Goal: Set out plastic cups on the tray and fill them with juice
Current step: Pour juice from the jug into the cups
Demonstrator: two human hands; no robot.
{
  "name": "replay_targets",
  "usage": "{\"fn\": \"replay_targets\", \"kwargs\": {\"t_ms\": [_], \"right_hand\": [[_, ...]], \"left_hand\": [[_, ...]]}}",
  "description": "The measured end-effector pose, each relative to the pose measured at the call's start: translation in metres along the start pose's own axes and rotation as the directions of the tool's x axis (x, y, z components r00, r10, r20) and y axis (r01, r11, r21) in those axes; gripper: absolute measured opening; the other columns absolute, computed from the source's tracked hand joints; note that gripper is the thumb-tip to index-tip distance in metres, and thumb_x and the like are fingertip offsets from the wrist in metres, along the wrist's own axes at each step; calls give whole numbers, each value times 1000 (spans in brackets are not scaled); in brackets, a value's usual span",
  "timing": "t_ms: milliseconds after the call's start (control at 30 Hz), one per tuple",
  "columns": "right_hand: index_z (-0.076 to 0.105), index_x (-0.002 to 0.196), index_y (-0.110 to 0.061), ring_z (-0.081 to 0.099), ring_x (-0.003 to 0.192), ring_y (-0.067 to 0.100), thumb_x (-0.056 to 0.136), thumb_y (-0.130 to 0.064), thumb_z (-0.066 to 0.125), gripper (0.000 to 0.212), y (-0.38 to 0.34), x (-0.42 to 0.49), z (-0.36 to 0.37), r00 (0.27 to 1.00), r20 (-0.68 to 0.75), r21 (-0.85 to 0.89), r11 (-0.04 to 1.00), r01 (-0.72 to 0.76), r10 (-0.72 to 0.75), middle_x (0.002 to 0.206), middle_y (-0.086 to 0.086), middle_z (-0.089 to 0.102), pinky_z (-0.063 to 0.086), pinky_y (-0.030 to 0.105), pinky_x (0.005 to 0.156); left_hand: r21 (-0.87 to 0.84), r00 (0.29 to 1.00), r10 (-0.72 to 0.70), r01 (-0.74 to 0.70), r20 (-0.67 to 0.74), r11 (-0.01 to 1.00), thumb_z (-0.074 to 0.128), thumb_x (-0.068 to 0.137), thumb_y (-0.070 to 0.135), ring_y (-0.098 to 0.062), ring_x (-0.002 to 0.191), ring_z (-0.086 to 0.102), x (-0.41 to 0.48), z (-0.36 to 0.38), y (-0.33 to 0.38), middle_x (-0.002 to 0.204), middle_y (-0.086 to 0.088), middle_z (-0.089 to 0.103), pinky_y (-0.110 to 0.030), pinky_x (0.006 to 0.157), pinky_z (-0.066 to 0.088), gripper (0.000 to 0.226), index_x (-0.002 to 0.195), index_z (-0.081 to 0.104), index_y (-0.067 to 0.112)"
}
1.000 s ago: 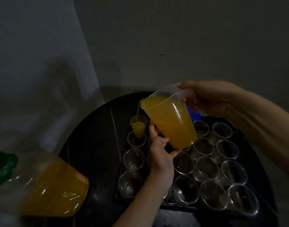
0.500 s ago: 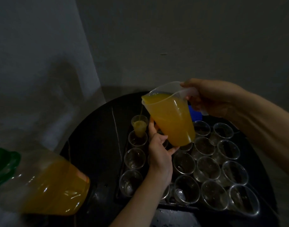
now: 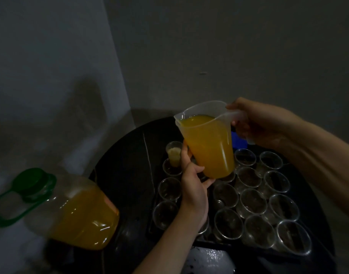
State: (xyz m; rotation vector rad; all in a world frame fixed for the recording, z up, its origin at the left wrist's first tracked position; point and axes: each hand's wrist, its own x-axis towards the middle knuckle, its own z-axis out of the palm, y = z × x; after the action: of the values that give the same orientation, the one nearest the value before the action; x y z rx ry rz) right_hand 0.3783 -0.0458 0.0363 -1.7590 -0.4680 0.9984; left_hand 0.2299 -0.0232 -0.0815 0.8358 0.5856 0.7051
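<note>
Holding a clear plastic measuring jug [image 3: 209, 147] of orange juice at mid-frame, the right hand [image 3: 262, 123] curls its fingers round the handle. The left hand [image 3: 193, 180] cradles the lower wall, thumb up one side and fingers curved under the base. The jug is nearly upright above the black rectangular tray [image 3: 151, 220], which sits on a round black table [image 3: 128, 155].

Clear plastic cups [image 3: 252, 203] stand close-packed in rows on the tray, and the left forearm and the jug hide several in the middle. One small filled cup [image 3: 174, 155] at the tray's far left corner, just left of the thumb, holds pale juice; the others in view look empty.

At lower left a large clear plastic bottle with a green cap and handle [image 3: 76, 210], partly full of juice, looms blurred over the table's near edge. A blue object [image 3: 238, 139] peeks out behind the jug; what it is I cannot tell.
</note>
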Motion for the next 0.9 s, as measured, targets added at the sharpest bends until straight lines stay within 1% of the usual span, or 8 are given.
{"fn": "replay_targets", "kwargs": {"t_ms": [100,200,333,400,467,633,800,900], "right_hand": [[54,91,-14,35,44,7,95,-32,56,18,3,-8,2,1000,-1,1,1000,6,-6,58,0,47,28,23,50],[56,92,-15,37,44,6,94,-32,58,18,5,-16,4,1000,-5,5,1000,3,-3,59,-1,49,29,22,50],[53,84,-15,35,39,6,96,-31,55,20,10,-27,9,1000,-3,0,1000,-2,2,55,-1,46,29,18,41],[52,82,-15,35,39,6,96,-29,55,20,13,-31,10,1000,-20,18,1000,4,-4,53,-1,46,28,18,41],[52,86,-15,36,40,7,96,-29,55,18,16,-36,10,1000,-25,20,1000,10,-9,54,-1,45,29,20,43],[53,94,-13,39,36,4,97,-29,55,16,20,-41,7,1000,-7,26,1000,-1,1,45,-5,45,31,12,39],[51,83,-15,38,38,5,97,-29,54,20,20,-43,5,1000,0,-17,1000,-16,16,45,-5,43,33,14,41],[51,82,-17,36,41,6,98,-32,52,22,19,-43,3,1000,6,-66,998,-21,21,45,-6,43,30,20,47]], "left_hand": [[1,1000,3,-3,-2,1000,33,96,6,-18,124,54,-9,-2,1,140,11,49,-61,104,46,67,149,35,46],[0,1000,9,-9,-1,1000,33,96,7,-18,124,54,-17,-5,-1,140,13,50,-61,104,46,67,149,36,47],[-7,1000,10,-11,-15,1000,34,95,5,-20,124,54,-24,-9,-4,141,10,50,-62,103,46,66,148,39,45],[-15,1000,1,-1,-22,1000,34,95,4,-20,123,54,-27,-9,-6,140,10,50,-62,103,46,66,147,40,45],[-18,1000,-13,13,-28,1000,34,95,4,-19,123,54,-30,-11,-7,141,11,50,-63,104,45,67,148,39,45],[-11,999,-28,28,-15,1000,35,95,8,-22,127,53,-37,-11,-14,142,11,51,-65,105,42,66,148,38,48],[-20,1000,-17,17,-16,1000,34,94,6,-23,129,52,-41,-6,-19,142,11,51,-66,105,42,67,146,41,48],[-27,1000,-5,5,-18,1000,36,93,9,-23,129,53,-41,-6,-23,141,12,53,-66,105,43,65,143,43,49]]}}
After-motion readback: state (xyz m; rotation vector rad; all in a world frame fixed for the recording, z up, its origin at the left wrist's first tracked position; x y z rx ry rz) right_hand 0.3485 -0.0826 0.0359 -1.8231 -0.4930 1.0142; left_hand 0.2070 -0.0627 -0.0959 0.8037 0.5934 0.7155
